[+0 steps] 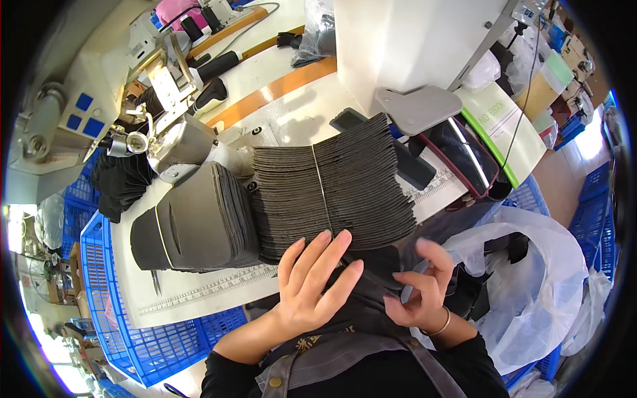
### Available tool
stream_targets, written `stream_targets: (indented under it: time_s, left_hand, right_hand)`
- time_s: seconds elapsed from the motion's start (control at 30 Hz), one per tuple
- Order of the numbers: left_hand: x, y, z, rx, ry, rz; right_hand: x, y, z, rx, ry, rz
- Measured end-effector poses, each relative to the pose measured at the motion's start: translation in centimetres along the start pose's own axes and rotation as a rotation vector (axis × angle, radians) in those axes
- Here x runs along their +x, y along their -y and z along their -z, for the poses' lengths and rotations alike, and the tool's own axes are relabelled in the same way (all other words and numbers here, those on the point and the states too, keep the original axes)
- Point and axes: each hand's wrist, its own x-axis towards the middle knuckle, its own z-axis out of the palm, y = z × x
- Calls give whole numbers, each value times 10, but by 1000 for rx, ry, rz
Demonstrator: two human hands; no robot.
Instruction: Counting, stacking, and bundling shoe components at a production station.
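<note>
A large bundle of black cut pieces point(332, 189), their edges showing as ridges, lies on the sewing table with a pale band around it. Left of it sits a second stack of black curved pieces point(199, 222), also banded. My left hand point(315, 282) has its fingers stretched out, the tips at the bundle's near edge. Close beside it my right hand point(423, 285) is closed, thumb and curled fingers at the edge of a loose black piece point(375, 265). That piece lies between my hands and the bundle, partly hidden by my left fingers.
A sewing machine point(189, 149) stands at the left. Glasses point(464, 156), a dark phone-like slab point(418, 166) and a grey plate point(421, 109) lie beyond the bundle. A blue basket point(152, 345) is below left; a white plastic bag point(544, 285) holding black pieces is at right.
</note>
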Motion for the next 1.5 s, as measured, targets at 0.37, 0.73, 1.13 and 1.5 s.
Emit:
stream_targets:
  time_s: [0.37,0.73,1.13,1.5]
  left_hand:
    - [-2,7,-6,-46,-55,-29]
    - [2,7,0,-109,-19,6]
    - [-6,17,-4,9,-139,-149]
    - [-7,23,-6,-60,-141,-172]
  right_hand:
    - [-10,-14,-4,-20,137,52]
    - [-11,-10,-5,19,31,59]
    - [-11,-13,-6,82,-80,101]
    - [-10,-14,-8,106,-89,58]
